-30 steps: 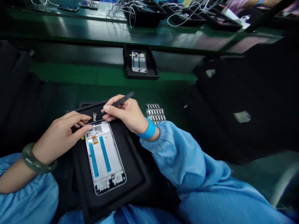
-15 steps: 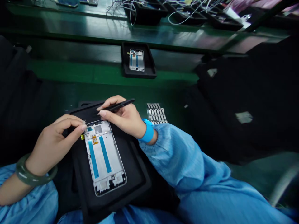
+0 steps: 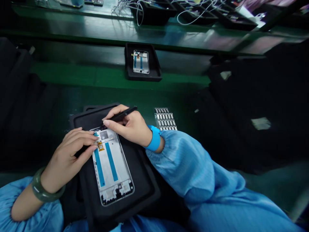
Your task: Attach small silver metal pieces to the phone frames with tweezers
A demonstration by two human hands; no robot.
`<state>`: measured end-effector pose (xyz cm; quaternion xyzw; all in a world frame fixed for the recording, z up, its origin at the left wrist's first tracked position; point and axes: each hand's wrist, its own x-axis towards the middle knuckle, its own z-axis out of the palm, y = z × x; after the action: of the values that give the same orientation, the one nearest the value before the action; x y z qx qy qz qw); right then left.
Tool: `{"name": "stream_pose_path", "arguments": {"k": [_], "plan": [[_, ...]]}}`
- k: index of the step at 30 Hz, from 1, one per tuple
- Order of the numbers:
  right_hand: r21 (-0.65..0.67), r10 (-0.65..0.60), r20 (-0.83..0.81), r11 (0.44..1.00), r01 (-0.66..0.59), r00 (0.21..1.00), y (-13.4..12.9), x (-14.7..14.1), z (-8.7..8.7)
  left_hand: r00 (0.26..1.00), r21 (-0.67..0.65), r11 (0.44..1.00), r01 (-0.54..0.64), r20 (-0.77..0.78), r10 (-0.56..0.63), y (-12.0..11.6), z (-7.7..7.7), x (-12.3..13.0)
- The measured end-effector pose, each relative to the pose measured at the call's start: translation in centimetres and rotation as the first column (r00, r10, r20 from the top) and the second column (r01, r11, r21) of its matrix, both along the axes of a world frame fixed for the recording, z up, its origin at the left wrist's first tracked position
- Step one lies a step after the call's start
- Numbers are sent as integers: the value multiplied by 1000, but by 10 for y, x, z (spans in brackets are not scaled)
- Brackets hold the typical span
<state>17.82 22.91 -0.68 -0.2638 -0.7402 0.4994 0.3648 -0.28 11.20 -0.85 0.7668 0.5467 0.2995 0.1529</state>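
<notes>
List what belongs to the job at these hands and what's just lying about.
Job in hand:
left hand, resting on the phone screen frame
right hand, holding black tweezers
black tray

Lying about:
metal clips
second frame in the far tray
white cables

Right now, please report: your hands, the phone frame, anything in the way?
Right hand holding black tweezers at phone frame top; left hand fingers on frame; nothing blocking.

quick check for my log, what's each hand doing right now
Left hand: resting on the phone frame, can't tell if it's holding anything
Right hand: closed, holding black tweezers
</notes>
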Motion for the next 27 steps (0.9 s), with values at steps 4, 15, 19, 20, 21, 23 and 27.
{"name": "stream_pose_path", "arguments": {"k": [4,15,19,20,21,23,27], "plan": [[-143,53,-81,988,-65,995,-1,2,4,993,-37,997,-68,93,71,0,2,3],[-195,148,-157,964,-178,976,-4,3,7,984,-30,992,-126,120,129,1,-1,7],[-351,144,-246,908,-227,958,-7,3,9,987,-60,990,-127,91,132,1,3,6],[-392,107,-283,894,-216,953,-6,2,10,989,-81,990,-118,77,124,0,4,6],[-423,59,-314,885,-195,948,-4,1,10,991,-94,990,-109,62,115,0,5,5],[-456,-23,-348,877,-148,937,0,-1,11,994,-79,992,-103,34,106,-2,5,4],[-484,-1,-259,865,-129,966,7,-5,8,992,57,991,-124,-28,126,-5,1,3]]}}
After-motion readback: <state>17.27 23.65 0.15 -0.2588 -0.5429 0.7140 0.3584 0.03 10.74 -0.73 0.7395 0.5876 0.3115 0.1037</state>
